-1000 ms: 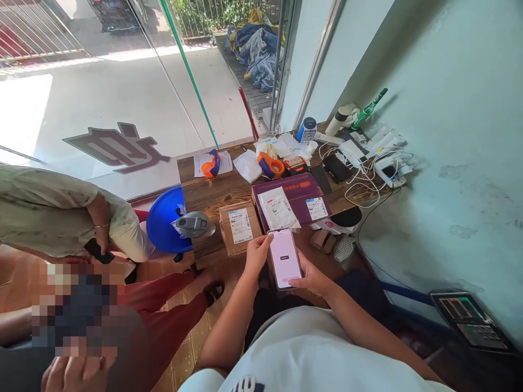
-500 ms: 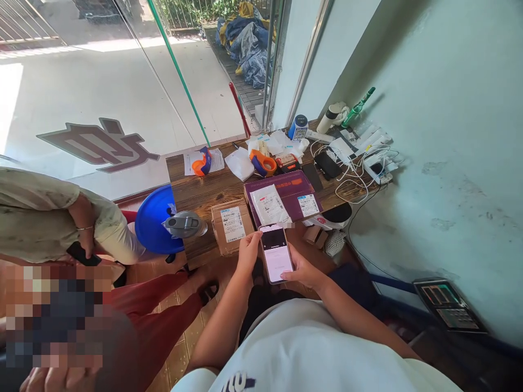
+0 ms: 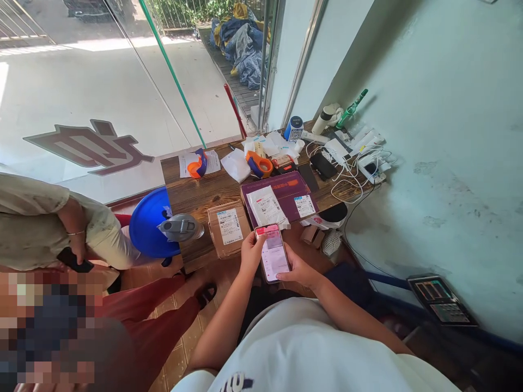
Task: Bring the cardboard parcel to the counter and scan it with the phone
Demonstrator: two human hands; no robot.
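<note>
Between my hands is a smartphone [image 3: 274,258], its lit screen facing me with a pink-red band at the top. My left hand [image 3: 252,253] wraps its left edge, the thumb lying over the upper part of the screen. From the right side my right hand [image 3: 300,268] grips the lower half, thumb at the bottom edge. Just beyond the phone, a white labelled parcel bag [image 3: 267,206] lies on a flat purple box [image 3: 286,188]. A brown cardboard box [image 3: 227,228] with a shipping label sits left of it on the wooden table [image 3: 188,190].
Two orange-and-blue tape dispensers [image 3: 260,165] lie among papers. A clear-grey bottle [image 3: 182,227] stands at the table's left edge beside a blue stool [image 3: 147,228]. Tangled white cables [image 3: 351,174] lie at the right. Two people are at my left, one holding a dark phone [image 3: 75,260].
The phone's screen has changed from a mostly dark top to a pink-red band with lighter content below. My left thumb has moved further over the screen. The view has shifted slightly.
</note>
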